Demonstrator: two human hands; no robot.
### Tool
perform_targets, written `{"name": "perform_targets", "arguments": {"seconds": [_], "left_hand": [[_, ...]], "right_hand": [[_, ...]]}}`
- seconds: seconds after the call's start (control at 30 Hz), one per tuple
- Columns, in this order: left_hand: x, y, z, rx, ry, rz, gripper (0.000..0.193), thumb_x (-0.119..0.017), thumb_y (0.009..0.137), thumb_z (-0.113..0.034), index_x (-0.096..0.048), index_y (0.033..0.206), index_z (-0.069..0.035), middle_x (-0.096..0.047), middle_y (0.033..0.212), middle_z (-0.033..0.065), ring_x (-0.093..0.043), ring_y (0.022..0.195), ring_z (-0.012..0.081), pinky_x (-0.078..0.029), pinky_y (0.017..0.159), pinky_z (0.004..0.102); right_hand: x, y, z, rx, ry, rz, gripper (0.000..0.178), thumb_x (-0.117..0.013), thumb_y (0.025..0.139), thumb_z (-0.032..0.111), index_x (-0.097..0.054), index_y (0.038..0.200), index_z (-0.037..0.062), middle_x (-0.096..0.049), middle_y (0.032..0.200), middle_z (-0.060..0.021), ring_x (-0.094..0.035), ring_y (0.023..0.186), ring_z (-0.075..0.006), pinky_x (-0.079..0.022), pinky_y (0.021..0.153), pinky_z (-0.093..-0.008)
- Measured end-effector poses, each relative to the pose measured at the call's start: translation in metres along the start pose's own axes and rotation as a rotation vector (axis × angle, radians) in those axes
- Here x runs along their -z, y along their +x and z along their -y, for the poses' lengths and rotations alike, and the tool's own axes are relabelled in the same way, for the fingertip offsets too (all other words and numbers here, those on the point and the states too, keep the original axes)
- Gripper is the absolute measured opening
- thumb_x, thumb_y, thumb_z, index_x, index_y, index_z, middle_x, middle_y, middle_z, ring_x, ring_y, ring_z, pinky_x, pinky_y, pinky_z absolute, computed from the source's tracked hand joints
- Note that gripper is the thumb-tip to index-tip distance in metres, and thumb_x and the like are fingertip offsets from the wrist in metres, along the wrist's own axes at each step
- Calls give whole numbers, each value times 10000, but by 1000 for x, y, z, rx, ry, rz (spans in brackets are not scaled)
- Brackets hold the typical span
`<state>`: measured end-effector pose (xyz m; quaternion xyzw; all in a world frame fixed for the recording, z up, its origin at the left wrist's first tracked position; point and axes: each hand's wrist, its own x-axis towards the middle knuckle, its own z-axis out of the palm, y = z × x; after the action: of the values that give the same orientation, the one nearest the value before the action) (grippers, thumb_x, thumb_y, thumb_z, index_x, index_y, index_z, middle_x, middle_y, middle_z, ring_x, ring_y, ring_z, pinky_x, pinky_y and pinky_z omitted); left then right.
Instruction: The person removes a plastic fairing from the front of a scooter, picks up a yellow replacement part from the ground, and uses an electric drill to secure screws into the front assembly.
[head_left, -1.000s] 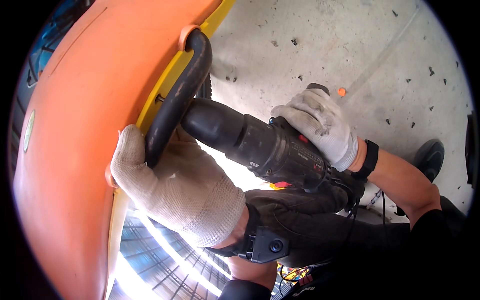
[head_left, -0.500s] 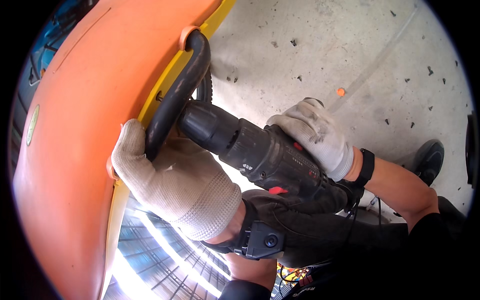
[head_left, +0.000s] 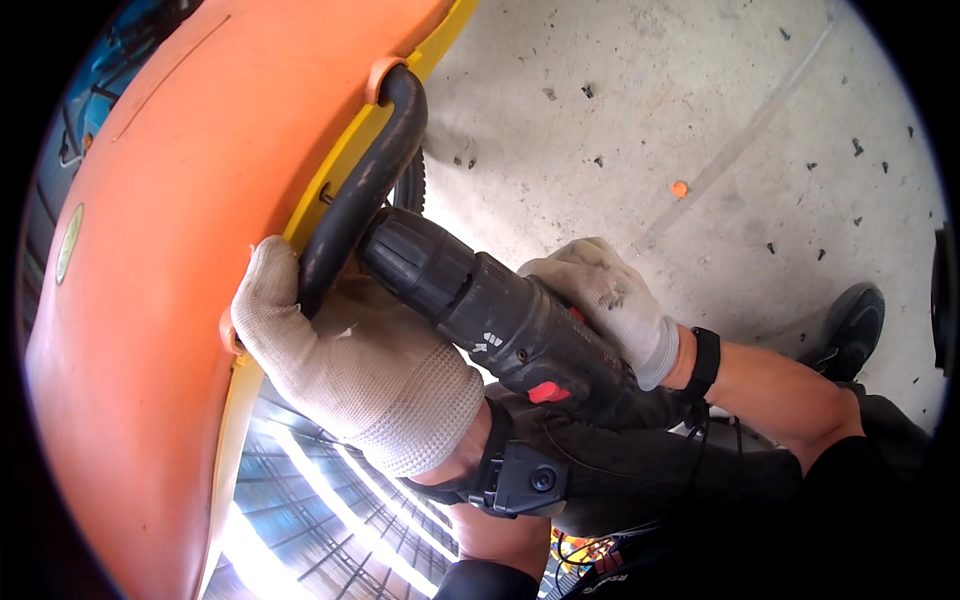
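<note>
A big orange panel [head_left: 170,300] with a curved face fills the left side, and a yellow strip [head_left: 345,160] runs along its right edge. A black rubber handle [head_left: 365,185] arches over that strip, fixed at the top under an orange clip [head_left: 380,75]. The left hand [head_left: 350,360], in a knitted white glove, presses against the panel's edge with its fingers curled around the lower end of the handle. Just right of it a black power drill [head_left: 500,320] lies tilted, its chuck touching the handle near the yellow strip and a red button showing on its body. The right hand [head_left: 605,295], also gloved, is wrapped tight around the back of the drill. A black band [head_left: 705,360] circles that wrist. Beyond lies a grey concrete floor [head_left: 640,110], with a dark shoe [head_left: 850,320] at the right.
</note>
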<state>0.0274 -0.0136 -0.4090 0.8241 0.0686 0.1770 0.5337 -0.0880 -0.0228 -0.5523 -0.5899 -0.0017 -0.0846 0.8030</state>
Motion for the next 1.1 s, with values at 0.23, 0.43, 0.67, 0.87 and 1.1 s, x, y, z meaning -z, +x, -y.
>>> {"name": "perform_targets", "arguments": {"seconds": [0.23, 0.43, 0.67, 0.87, 1.1], "left_hand": [[3, 2, -3, 46, -6, 41, 350, -581, 930, -178, -517, 1169, 69, -648, 1026, 239, -704, 858, 313, -622, 762, 357], [5, 3, -1, -4, -1, -13, 330, -598, 916, -151, -523, 1156, 62, -647, 1026, 224, -696, 900, 308, -622, 801, 369], [7, 5, 0, -13, -17, -34, 310, -604, 908, -138, -531, 1149, 43, -628, 1073, 204, -686, 947, 307, -602, 859, 377], [7, 4, 0, -4, -51, -40, 283, -599, 912, -126, -549, 1144, 28, -632, 1082, 183, -687, 971, 294, -593, 882, 366], [5, 4, 0, -23, -15, -38, 295, -592, 921, -139, -550, 1151, 41, -639, 1084, 190, -686, 974, 304, -586, 903, 374]], "right_hand": [[-7, -3, -1, -8, 16, -5, 439, -697, 803, 206, -594, 1207, 72, -657, 944, -49, -630, 924, -245, -449, 914, -383], [4, 1, -2, -1, -62, 36, 450, -704, 786, 235, -598, 1193, 77, -637, 926, -48, -614, 921, -246, -454, 899, -385], [10, 7, -3, 104, -379, -41, 397, -689, 772, 196, -632, 1152, 96, -636, 911, -44, -626, 862, -231, -482, 836, -386], [34, 20, -16, 242, -552, -51, 390, -687, 770, 186, -661, 1146, 85, -660, 902, -53, -656, 876, -233, -510, 816, -394], [26, 14, -7, 134, -339, 25, 376, -700, 791, 212, -657, 1146, 97, -681, 941, -55, -660, 889, -224, -503, 832, -359]]}}
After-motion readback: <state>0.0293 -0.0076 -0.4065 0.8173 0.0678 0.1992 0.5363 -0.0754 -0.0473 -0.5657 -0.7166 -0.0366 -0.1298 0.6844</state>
